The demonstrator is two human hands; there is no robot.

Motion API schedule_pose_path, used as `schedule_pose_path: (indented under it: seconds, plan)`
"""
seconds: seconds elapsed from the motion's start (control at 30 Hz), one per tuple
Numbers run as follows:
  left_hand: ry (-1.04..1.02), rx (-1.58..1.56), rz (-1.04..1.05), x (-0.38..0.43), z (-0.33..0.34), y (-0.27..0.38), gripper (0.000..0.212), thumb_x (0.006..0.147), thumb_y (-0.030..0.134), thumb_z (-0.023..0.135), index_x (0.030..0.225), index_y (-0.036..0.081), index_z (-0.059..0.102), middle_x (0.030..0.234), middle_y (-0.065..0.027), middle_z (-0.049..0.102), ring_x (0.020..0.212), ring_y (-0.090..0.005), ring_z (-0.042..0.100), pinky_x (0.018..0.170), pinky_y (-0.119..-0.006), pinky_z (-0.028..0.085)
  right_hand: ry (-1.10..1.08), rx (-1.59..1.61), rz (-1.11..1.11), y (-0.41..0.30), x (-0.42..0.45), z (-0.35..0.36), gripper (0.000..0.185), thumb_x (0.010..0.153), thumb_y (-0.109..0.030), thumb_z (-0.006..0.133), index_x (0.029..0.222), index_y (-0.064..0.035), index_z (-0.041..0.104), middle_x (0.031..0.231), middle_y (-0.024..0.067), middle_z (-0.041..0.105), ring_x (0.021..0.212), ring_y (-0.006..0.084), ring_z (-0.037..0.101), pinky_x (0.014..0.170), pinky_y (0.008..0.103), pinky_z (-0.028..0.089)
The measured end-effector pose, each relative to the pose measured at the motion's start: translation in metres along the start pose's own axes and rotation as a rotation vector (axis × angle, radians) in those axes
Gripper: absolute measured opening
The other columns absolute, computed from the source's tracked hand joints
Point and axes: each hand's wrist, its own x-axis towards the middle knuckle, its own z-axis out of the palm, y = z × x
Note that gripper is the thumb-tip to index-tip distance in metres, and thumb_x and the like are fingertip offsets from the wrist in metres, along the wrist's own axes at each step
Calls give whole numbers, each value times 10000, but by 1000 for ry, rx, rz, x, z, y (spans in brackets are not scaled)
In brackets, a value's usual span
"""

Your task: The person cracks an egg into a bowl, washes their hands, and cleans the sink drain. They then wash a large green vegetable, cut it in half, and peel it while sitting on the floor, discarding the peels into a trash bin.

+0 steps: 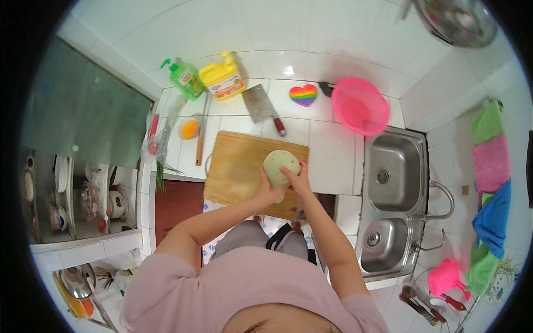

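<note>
A pale green, rounded piece of produce, perhaps a gourd or melon (279, 166), is held in both hands above the right part of a wooden cutting board (233, 166). My left hand (270, 187) grips its lower left side. From the right, my right hand (298, 177) holds it, with the thumb on its front. Beyond the board lies a cleaver (260, 104) with a dark red handle. To the left of the board are a long tool with a wooden handle (199, 145), a small bowl with orange-yellow contents (188, 128) and green stalks (160, 175).
A green pump bottle (186, 81) and a yellow jug (222, 81) stand at the back left. Near the wall are a rainbow heart-shaped item (303, 95) and a pink basin (360, 106). A double steel sink (395, 170) is on the right, beside hanging towels (491, 162).
</note>
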Motion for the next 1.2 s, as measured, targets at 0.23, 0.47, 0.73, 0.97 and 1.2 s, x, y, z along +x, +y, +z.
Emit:
schedule_pose_path:
  seconds: [0.23,0.47,0.73,0.97,1.2]
  plan:
    - [87,-302,-542,23,-132,32,780,754,338,676,1294,106,164,1190,-127,398,1078,-235,454,793,-387,467,-126,-362,-173,23,48,103,848,627,-315,769,1308,-108,307,1237,110,427,1073,210,475,820,351,443]
    - [106,-356,-629,38,-183,4,862,693,358,735,1303,127,170,1238,-133,350,1072,-274,463,742,-437,495,-581,-504,101,-36,71,129,645,711,-309,703,1260,-109,429,1089,50,551,953,176,536,730,301,455]
    - [64,-196,-493,37,-165,-20,925,657,293,769,1351,122,182,1276,-136,342,1126,-288,437,779,-453,487,359,-1331,-462,-55,208,90,449,742,-166,572,1151,-18,458,1086,198,516,999,361,501,817,419,443]
    - [142,-23,-193,21,-135,-63,959,653,214,775,1356,107,132,1293,-133,319,1154,-245,408,718,-361,518,140,-1588,-237,-65,250,100,449,717,-131,581,1140,-37,461,1035,155,512,1011,324,495,840,415,433]
    - [135,-251,-330,23,-146,-48,988,614,253,796,1329,19,156,1269,-170,337,1180,-271,368,962,-374,355,218,-1470,-903,-13,100,86,335,689,-107,606,1008,-45,524,896,130,505,803,305,483,685,433,389]
